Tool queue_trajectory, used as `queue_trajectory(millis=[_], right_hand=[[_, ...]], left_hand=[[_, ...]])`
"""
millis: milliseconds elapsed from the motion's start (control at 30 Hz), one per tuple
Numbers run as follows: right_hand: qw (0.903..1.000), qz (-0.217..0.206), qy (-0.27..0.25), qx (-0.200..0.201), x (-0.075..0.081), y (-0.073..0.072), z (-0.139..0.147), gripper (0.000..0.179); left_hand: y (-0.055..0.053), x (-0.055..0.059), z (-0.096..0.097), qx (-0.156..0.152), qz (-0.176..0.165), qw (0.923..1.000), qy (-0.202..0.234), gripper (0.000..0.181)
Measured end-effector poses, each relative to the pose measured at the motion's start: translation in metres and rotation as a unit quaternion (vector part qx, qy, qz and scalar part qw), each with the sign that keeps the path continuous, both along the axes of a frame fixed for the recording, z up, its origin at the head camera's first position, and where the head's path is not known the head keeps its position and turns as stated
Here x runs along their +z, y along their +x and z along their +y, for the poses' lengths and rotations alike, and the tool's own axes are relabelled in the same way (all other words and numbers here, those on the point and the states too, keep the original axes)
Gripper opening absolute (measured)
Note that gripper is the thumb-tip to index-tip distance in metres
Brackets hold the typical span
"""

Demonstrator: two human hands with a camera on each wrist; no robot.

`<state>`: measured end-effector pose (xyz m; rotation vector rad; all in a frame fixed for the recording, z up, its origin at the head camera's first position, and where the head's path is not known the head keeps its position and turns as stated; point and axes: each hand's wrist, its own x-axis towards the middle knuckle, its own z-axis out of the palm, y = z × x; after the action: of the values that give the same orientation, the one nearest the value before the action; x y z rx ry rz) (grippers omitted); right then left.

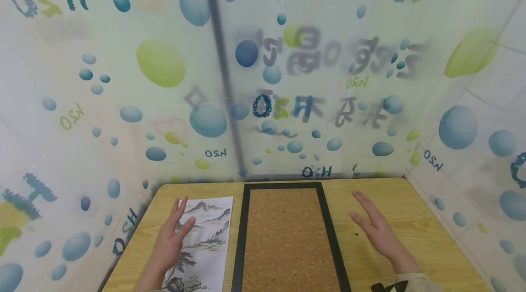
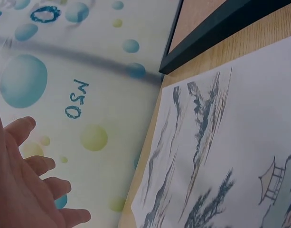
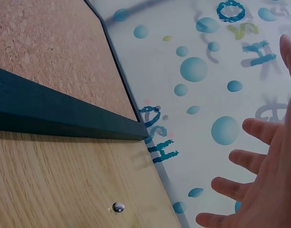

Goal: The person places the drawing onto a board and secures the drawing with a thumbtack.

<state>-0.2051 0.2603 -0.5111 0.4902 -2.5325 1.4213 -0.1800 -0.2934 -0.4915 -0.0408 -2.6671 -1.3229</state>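
A cork board (image 1: 289, 237) in a black frame (image 1: 241, 242) lies lengthwise in the middle of the wooden table. To its left is a sheet of paper with an ink landscape painting (image 1: 209, 237) of mountains, trees and a pavilion. My left hand (image 1: 168, 239) hovers over the sheet's left side, fingers spread, with nothing in it. On the other side of the board, my right hand (image 1: 380, 232) is held above the table, also empty, its fingers extended. A small shiny metal piece (image 3: 118, 207) sits on the wood near the frame in the right wrist view.
The wooden table (image 1: 415, 210) reaches back to a pale fabric wall (image 1: 172, 109) printed with blue and green drops and H2O lettering. Similar fabric walls stand close on the left and right. A dark strap (image 1: 390, 286) shows at the right wrist.
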Motion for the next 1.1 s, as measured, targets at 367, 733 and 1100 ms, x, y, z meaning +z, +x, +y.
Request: queue_trajectory(millis=[367, 733, 1100], right_hand=[[0.9992, -0.024, -0.032, 0.001, -0.009, -0.002, 0.006, 0.056], [0.9977, -0.036, -0.057, -0.007, -0.021, -0.003, 0.016, 0.051], [0.9943, -0.067, -0.075, -0.037, -0.031, -0.004, 0.020, 0.057]], left_hand=[[0.001, -0.006, -0.018, 0.043, -0.045, 0.9976, 0.030, 0.075], [-0.001, -0.011, -0.036, 0.112, -0.151, 0.9794, 0.074, 0.091], [-0.002, -0.036, -0.052, 0.236, -0.183, 0.9468, 0.120, 0.109]])
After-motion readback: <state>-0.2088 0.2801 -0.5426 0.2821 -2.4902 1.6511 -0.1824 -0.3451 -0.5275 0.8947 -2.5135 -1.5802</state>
